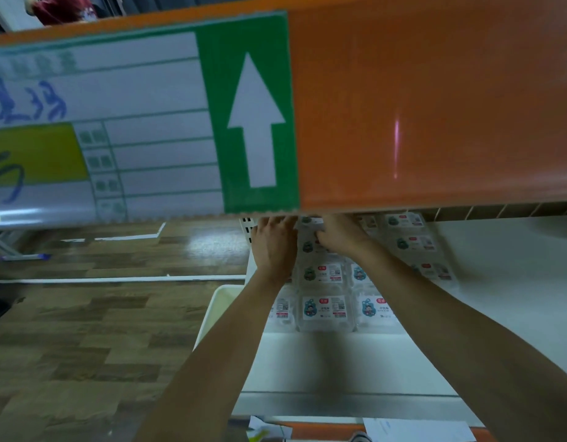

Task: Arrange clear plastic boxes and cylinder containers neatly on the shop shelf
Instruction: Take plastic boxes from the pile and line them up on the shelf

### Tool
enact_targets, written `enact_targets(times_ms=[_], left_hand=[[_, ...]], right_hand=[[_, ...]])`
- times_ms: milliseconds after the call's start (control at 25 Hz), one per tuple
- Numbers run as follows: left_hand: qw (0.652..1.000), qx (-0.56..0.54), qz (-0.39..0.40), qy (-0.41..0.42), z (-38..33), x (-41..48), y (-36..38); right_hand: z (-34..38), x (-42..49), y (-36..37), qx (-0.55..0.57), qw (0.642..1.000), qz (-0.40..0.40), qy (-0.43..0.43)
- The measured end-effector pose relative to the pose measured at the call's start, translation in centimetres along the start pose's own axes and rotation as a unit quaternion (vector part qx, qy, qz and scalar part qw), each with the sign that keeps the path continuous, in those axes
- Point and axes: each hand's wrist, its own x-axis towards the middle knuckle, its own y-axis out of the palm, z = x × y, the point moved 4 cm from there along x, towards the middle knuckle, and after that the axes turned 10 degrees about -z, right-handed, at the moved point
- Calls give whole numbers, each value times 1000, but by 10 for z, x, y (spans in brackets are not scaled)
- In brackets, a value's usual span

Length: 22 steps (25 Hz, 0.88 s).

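Note:
Several clear plastic boxes point(326, 309) with blue cartoon labels lie in rows on the white shelf point(505, 282). Both my arms reach deep under the orange beam. My left hand point(274, 247) lies with fingers stretched against the left side of a clear box point(307, 242) at the back of the row. My right hand point(339, 236) curls its fingers over that same box from the right. The fingertips of both hands are partly hidden by the beam's lower edge. No cylinder containers show in this view.
A wide orange beam point(435, 106) with a green arrow sign point(255, 119) and a white label card point(116, 129) blocks the upper view. Wooden floor point(84, 330) lies left. A white tray edge point(218, 301) and papers point(419, 430) sit near the front.

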Motion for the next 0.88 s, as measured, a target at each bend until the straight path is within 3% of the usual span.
enact_targets(times_ms=[240,600,880], left_hand=[[1000,-17,-13,-3,2,0,2],[1000,4,-2,9,-1,-2,-2],[989,-88,-38,115,-61,-13,-2]], right_hand=[[-6,-1,8,-35,998,-55,2],[-7,-7,4,-52,996,-70,-9],[-13,-47,-28,-39,982,-185,24]])
